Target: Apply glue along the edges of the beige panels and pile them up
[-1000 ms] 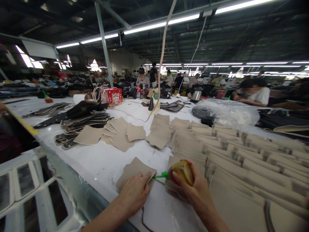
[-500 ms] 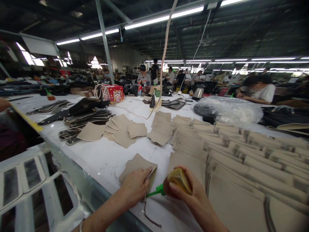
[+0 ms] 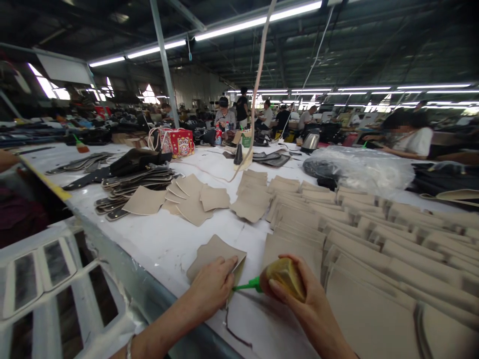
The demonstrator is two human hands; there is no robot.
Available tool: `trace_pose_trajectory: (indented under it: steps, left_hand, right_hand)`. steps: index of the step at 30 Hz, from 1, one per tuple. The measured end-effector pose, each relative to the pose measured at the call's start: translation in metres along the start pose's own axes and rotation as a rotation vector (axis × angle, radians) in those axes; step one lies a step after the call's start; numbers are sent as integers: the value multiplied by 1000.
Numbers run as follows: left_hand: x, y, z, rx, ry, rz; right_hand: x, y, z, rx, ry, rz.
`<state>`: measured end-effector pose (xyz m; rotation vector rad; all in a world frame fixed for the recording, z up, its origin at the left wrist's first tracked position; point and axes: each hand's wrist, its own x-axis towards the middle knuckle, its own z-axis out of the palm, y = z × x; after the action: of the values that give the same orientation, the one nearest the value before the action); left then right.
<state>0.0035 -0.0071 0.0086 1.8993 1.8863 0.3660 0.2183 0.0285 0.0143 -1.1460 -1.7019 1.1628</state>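
Note:
My left hand (image 3: 211,288) presses flat on a small stack of beige cut pieces (image 3: 213,251) near the front edge of the white table (image 3: 164,239). My right hand (image 3: 299,294) grips a yellow squeeze bottle (image 3: 285,276) whose green nozzle (image 3: 247,286) points left at the edge of that stack, just beside my left fingertips. Rows of overlapping beige pieces (image 3: 359,229) spread to the right of both hands.
Loose beige pieces (image 3: 194,199) and dark strap pieces (image 3: 127,187) lie further back on the left. A red patterned bag (image 3: 175,142), a clear plastic bag (image 3: 359,169) and a hanging hose (image 3: 258,85) are beyond. Other people sit at far tables.
The nozzle tip dipped down and left along the stack's edge, then came back up a little. My left hand stayed on the stack. The view shifted slightly.

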Motion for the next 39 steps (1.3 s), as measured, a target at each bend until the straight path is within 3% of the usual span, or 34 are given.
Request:
trace_pose_trajectory:
  steps: [4,11,15,20,24,31,35,39]
  left_hand:
    - [-1,0,1,11,-10,-19]
    - [2,-3,2,3,-14,0]
    - [4,-4,1,-22,-15,23]
    - [7,-4,0,-62,-5,21]
    - [9,-4,0,-81,-1,29]
    - [9,-3,0,-65,-11,17]
    - [10,-5,2,-71,3,24]
    - [9,-5,3,-72,5,14]
  right_hand:
    - [-1,3,-2,57,-150,31]
    - [14,4,-8,-228,55,-222]
    - [29,3,-11,-309,94,-355]
    - [34,2,-12,-337,94,-416]
    - [29,0,-10,-300,50,-385]
    - [32,3,-12,-313,96,-354]
    - [26,2,-12,-220,9,-258]
    - [22,1,-11,-195,17,-174]
